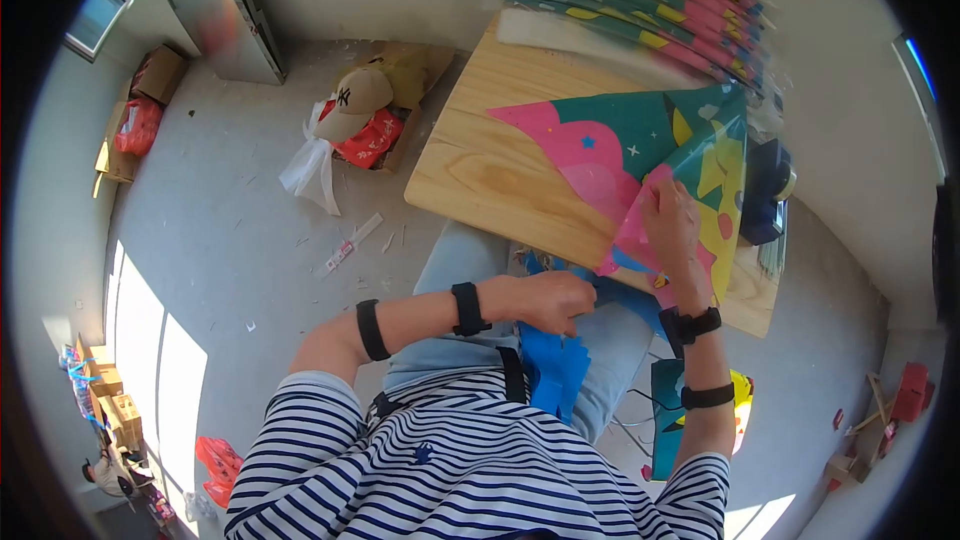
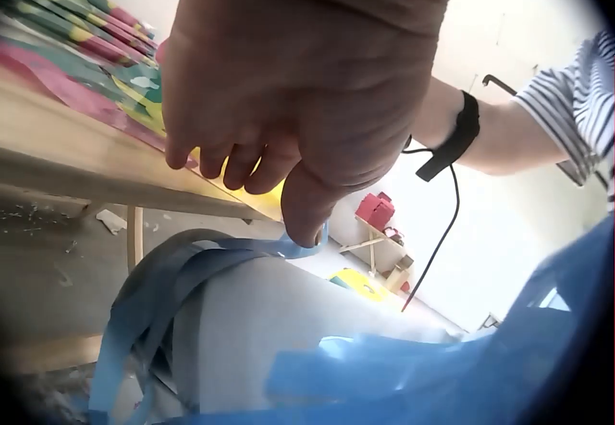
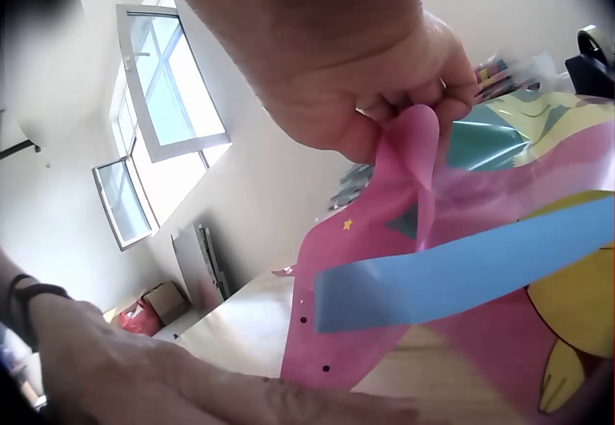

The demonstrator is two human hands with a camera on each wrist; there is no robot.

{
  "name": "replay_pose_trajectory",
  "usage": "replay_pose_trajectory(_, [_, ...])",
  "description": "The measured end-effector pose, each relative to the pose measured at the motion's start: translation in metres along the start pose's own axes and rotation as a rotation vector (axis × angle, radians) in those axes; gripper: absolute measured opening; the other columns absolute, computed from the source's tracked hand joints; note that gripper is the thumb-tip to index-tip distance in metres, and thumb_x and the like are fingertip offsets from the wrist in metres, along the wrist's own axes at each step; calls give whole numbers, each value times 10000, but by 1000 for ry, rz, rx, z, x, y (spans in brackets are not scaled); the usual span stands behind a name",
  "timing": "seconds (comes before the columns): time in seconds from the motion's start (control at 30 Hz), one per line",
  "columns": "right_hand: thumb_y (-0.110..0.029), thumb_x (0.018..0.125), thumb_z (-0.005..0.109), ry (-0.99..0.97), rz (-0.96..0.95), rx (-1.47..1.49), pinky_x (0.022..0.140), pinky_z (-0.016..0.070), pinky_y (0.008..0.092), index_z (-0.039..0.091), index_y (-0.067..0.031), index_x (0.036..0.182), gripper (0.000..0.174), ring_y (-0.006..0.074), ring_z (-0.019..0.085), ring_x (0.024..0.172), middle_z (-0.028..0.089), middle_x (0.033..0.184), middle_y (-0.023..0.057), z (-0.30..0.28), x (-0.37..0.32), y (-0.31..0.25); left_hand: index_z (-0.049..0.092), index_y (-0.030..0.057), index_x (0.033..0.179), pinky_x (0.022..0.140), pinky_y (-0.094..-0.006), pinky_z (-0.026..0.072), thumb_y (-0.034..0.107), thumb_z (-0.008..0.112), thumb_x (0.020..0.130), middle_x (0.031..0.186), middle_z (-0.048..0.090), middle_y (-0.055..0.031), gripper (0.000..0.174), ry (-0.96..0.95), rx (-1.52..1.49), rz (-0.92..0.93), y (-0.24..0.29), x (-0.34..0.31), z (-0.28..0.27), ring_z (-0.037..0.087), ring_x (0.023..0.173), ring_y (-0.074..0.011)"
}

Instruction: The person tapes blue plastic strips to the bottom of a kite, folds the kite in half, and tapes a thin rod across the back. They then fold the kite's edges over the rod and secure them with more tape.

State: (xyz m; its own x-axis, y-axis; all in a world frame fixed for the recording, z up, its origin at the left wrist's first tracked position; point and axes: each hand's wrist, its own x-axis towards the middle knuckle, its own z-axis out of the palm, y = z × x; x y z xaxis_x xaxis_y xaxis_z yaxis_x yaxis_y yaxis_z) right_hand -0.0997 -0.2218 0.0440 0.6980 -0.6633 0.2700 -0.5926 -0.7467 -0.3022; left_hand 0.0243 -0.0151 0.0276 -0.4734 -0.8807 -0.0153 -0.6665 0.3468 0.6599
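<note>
Left hand [image 1: 550, 300] pinches blue strip [image 3: 461, 271] stretched toward kite [image 1: 640, 140].

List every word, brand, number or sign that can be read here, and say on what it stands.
"NY": interlocked letters on the tan cap on the floor.
White strip on the floor: marks too small to read.
Striped shirt: a small dark emblem, no letters to be made out.
Kite sheet in the right hand, blue strips in the left hand: no letters.

Bright window daylight, sun patches on floor, fisheye-warped edges, blurred wrist views.
</note>
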Motion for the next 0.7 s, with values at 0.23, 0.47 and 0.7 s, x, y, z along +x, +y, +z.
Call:
replay_pose_trajectory(0.23, [-425,924,697,69,83,-164,1006,400,594,666,-88,1238,462,369,553,1199,627,1230,171,18,-42,-44,631,73,1337,1111,-550,399,325,786,824,1423,567,-166,592,490,404,-303,-75,-31,-62,531,1323,-359])
replay_pose_trajectory(0.47, [-336,926,699,-31,88,-141,1162,323,541,608,-153,1406,522,407,422,1397,495,1510,157,36,-69,11,581,121,1419,1127,-777,187,456,822,766,1525,481,-144,773,393,482,-429,-94,-21,-46,410,1453,-343])
replay_pose_trajectory(0.7, [-171,890,708,-67,-133,-52,1160,356,472,611,-134,1398,518,377,464,1376,561,1467,131,7,-45,50,582,167,1430,1116,-775,194,512,823,739,1516,454,-153,809,429,457,-533,-59,-54,-11,408,1412,-419])
